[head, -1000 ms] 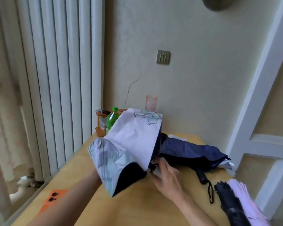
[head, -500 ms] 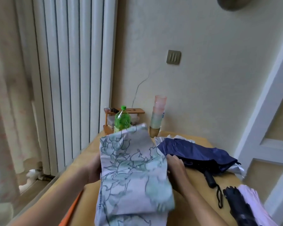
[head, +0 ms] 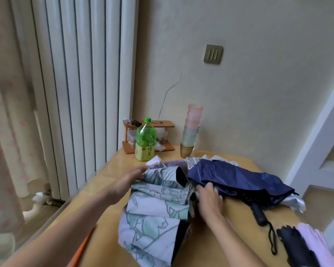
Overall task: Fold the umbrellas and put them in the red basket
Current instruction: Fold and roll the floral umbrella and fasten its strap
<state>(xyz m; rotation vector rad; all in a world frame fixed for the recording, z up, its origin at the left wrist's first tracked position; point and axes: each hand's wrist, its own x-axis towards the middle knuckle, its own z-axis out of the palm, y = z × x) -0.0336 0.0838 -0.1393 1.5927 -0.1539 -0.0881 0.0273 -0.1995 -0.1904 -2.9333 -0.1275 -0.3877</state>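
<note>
A lilac umbrella with a green flower print (head: 154,218) lies collapsed and crumpled on the wooden table (head: 108,205) in front of me. My left hand (head: 127,182) grips its cloth at the far left edge. My right hand (head: 208,197) holds the right side of the same umbrella, fingers curled at its folds. A navy umbrella with a silver lining (head: 237,180) lies half folded to the right, its black handle (head: 258,213) pointing toward me. A pink and black umbrella (head: 307,245) lies at the lower right. No red basket is in view.
At the back of the table stand a green tea bottle (head: 146,139), a small wooden rack (head: 148,135) and a stack of plastic cups (head: 191,132). An orange object (head: 81,249) lies by my left forearm. A white radiator stands left; a wall is behind.
The flowered umbrella has dropped from raised in front of me down onto the table and bunched up. Both hands have shifted along its cloth, and my view has moved closer.
</note>
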